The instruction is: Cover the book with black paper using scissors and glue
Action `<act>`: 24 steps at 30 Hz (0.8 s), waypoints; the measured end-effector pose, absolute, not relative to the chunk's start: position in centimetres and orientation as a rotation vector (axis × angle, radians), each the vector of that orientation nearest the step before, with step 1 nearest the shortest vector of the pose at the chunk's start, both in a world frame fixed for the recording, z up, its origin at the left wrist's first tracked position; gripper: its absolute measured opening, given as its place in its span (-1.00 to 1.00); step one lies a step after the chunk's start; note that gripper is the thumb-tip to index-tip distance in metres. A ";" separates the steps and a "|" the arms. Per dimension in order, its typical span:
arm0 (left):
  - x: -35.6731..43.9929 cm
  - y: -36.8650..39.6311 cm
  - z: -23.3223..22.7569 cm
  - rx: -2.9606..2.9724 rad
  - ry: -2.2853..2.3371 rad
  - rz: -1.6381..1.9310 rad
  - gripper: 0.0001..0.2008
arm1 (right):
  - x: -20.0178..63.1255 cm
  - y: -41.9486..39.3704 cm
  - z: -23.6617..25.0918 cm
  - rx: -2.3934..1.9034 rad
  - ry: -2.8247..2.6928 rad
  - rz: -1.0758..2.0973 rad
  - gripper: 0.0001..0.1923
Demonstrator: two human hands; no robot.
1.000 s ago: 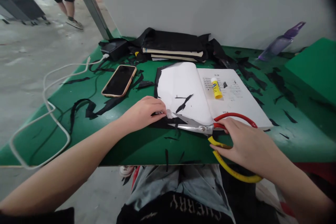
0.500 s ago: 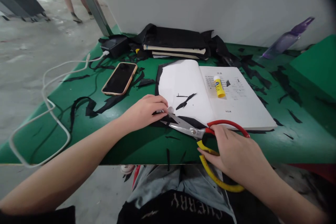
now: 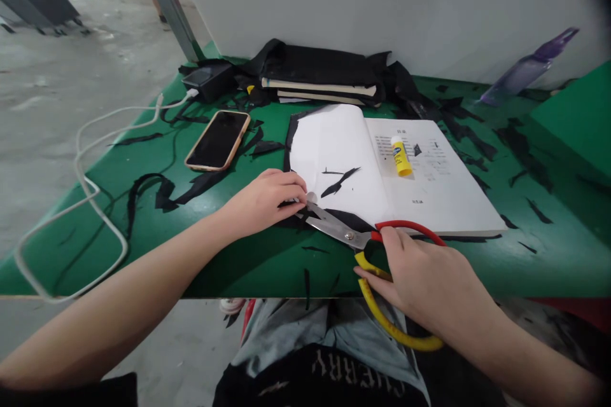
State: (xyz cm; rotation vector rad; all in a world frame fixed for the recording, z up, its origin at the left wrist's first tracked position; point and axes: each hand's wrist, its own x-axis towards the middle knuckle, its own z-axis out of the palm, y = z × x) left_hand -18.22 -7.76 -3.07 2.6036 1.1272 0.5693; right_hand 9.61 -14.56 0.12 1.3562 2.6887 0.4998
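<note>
We pin the black paper (image 3: 305,219) at the near-left corner of the open book (image 3: 429,184) with our left hand (image 3: 265,200), keeping it taut; our right hand (image 3: 424,283) grips the scissors (image 3: 363,248), blades together on that paper.

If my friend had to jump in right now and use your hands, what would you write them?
Left hand: pinching the near-left corner of the white page of the open book.
Right hand: gripping the scissors by their red and yellow handles, blades at that corner.
Glue stick lies on the printed page; phone sits to the left.
Done: black scraps litter the green table.
Left: this corner looks only just snipped.
</note>
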 end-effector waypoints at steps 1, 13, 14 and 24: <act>-18.2 -7.8 -3.1 2.603 1.128 0.571 -0.88 | 9.6 -14.6 0.0 1.352 2.698 0.516 -0.51; -18.3 -7.9 -3.1 2.599 1.115 0.562 -0.89 | 8.8 -15.8 -0.5 1.338 2.674 0.515 -0.51; -18.3 -7.9 -3.1 2.597 1.117 0.563 -0.89 | 8.8 -15.8 -0.6 1.334 2.677 0.500 -0.50; -18.3 -7.9 -3.2 2.594 1.104 0.583 -0.88 | 8.5 -15.6 -0.9 1.322 2.680 0.460 -0.53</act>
